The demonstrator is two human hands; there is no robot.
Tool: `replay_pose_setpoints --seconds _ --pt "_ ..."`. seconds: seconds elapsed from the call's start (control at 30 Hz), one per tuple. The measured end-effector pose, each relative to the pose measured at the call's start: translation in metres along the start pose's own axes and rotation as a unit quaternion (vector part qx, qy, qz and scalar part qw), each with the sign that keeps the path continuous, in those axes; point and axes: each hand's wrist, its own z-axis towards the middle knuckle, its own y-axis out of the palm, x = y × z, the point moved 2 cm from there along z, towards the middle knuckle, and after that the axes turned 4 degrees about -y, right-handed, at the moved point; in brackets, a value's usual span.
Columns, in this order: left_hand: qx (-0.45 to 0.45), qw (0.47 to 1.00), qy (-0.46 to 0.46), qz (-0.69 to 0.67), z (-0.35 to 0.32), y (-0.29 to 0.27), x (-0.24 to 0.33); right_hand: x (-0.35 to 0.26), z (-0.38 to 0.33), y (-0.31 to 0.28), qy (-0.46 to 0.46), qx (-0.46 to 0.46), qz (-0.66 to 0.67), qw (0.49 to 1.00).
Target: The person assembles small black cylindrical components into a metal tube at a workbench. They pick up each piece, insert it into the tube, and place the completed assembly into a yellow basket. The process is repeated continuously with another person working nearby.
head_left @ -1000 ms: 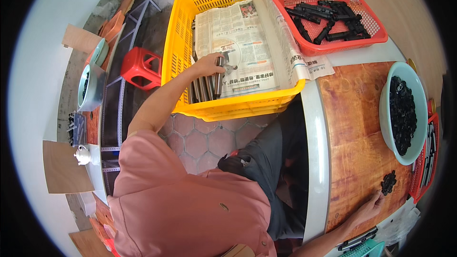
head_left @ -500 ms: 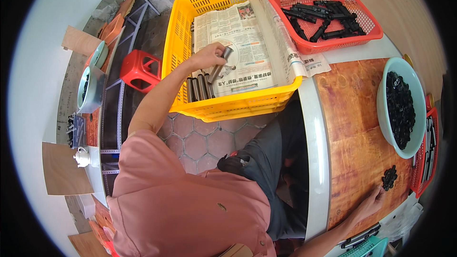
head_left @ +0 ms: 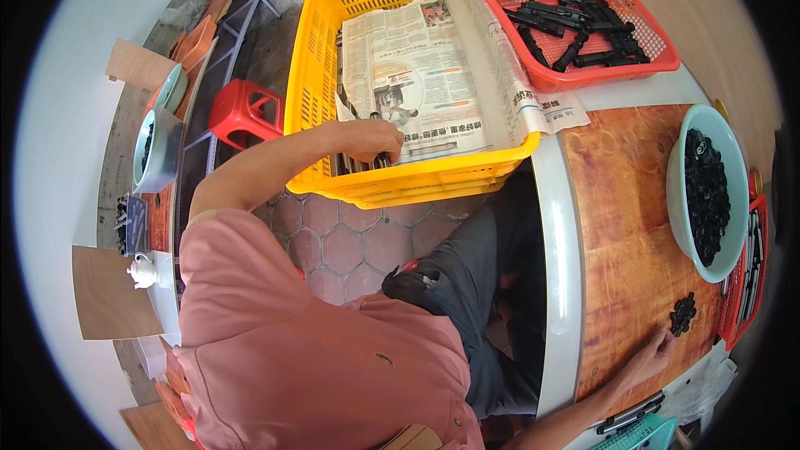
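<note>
My left hand (head_left: 372, 140) is down in the near left corner of the yellow crate (head_left: 433, 184). Its fingers are closed around a dark grey tube (head_left: 382, 160), mostly hidden by the hand. Beside it in the crate, several similar tubes (head_left: 347, 164) stand in a row, partly covered by my wrist. Newspaper (head_left: 450, 83) lines the crate. Over on the wooden board (head_left: 621, 200), my right hand (head_left: 653, 356) rests with its fingertips bent together, touching or just beside a small pile of black parts (head_left: 682, 314). Whatever is between those fingertips is too small to see.
A pale green basin (head_left: 679, 225) full of black parts stands on the board. Behind it is a red basket (head_left: 546, 79) with black tubular pieces. Another red basket (head_left: 733, 317) holds tubes at the right edge. On the floor left of the crate is a red stool (head_left: 242, 112).
My left hand has lowered the tube toward me, from above the newspaper into the row at the crate's near corner. My right hand has stayed by the pile.
</note>
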Motion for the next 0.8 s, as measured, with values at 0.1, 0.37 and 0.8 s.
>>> replay_pose_setpoints --seconds 0.1,0.37,0.8 --pt "0.015 0.997 -0.046 -0.067 -0.006 0.002 0.004 0.003 0.0 -0.002 -0.014 -0.001 -0.008 1.0" --pt "0.233 0.932 -0.274 -0.046 -0.042 0.006 -0.039 0.001 -0.002 0.002 -0.022 0.021 0.002 1.0" --pt "0.106 0.922 -0.373 -0.009 -0.013 0.016 0.008 -0.055 -0.016 0.005 0.026 0.064 -0.005 0.998"
